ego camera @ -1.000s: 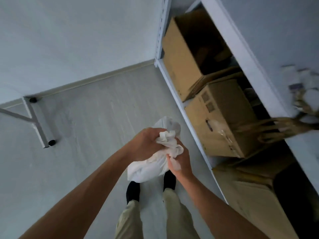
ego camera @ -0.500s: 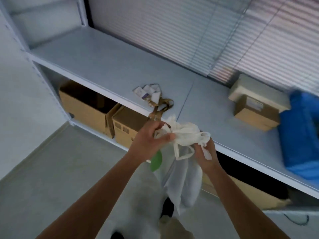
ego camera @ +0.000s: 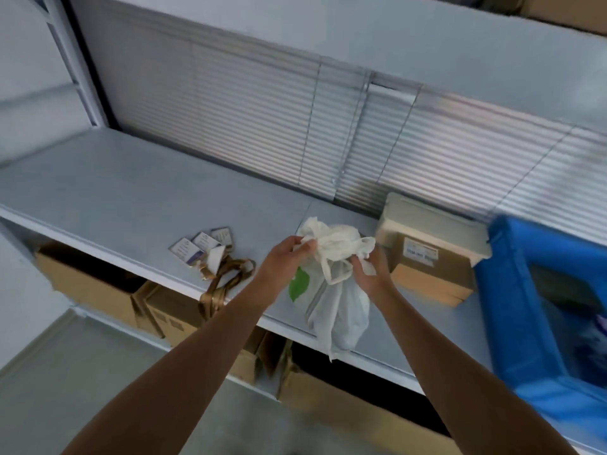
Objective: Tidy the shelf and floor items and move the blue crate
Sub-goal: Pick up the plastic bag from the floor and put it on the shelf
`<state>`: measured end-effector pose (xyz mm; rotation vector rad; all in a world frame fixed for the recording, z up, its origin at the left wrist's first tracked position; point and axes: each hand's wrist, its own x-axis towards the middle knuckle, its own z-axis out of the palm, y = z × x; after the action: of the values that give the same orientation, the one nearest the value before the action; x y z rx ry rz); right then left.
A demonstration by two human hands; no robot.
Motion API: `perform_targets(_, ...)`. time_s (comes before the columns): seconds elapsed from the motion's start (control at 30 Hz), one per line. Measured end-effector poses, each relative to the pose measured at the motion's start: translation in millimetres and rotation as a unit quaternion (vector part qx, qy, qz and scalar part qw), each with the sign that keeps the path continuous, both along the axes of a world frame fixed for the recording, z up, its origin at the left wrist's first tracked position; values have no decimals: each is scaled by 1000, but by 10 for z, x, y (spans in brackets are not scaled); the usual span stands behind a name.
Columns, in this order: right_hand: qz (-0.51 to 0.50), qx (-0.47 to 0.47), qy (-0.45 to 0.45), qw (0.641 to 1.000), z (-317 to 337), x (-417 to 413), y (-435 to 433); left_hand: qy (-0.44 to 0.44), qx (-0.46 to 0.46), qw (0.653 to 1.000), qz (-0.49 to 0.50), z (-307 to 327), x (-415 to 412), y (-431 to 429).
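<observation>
A crumpled white bag with a green leaf mark hangs in front of the grey shelf, held at its bunched top. My left hand grips the left side of the bunch, and my right hand grips the right side by the handles. The blue crate stands on the shelf at the far right, with dark items inside it. Gold lanyards with several white badges lie on the shelf left of my hands, their straps hanging over the front edge.
A brown cardboard box with a pale lid sits on the shelf between the bag and the crate. Open cardboard boxes fill the lower shelf. Window blinds run behind. Grey floor lies at lower left.
My view has swung up from the floor to the shelf. Both hands have lifted the white bag from near my feet to shelf height, and it now hangs unfurled.
</observation>
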<state>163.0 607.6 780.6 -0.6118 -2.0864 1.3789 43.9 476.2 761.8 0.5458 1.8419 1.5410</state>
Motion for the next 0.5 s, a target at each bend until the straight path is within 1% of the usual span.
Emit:
perform_targets(0.03,-9,17,-22,1000,-45,-31,127,-4,-1,1000,10,-42,-25,113)
perform_targets(0.1,-5,86,-93,992,-181,-54,329,-20,-10,999,27,-141,-66,299)
perform_targets(0.13,12,81,-144,986,-269,-51,426,-31,-22,999,30,-210,-81,373)
perform_targets(0.17,3,97,-184,978,-340,-50,491,-35,-37,998,30,-271,-86,431)
perform_targets(0.2,2,102,-190,976,-400,-50,552,-26,-60,997,30,-331,-93,486)
perform_targets(0.27,-15,137,-202,970,-508,-60,655,25,-113,993,37,-455,-85,532)
perform_targets(0.33,24,170,-304,937,-595,-24,734,88,-159,982,45,-601,-94,573)
perform_targets(0.4,60,114,-381,916,-669,89,737,110,-198,973,52,-771,-122,567)
perform_targets(0.43,83,97,-392,911,-681,152,711,108,-216,969,55,-863,-150,559)
perform_targets(0.5,67,106,-376,918,-856,220,659,89,-246,964,49,-1037,-215,542)
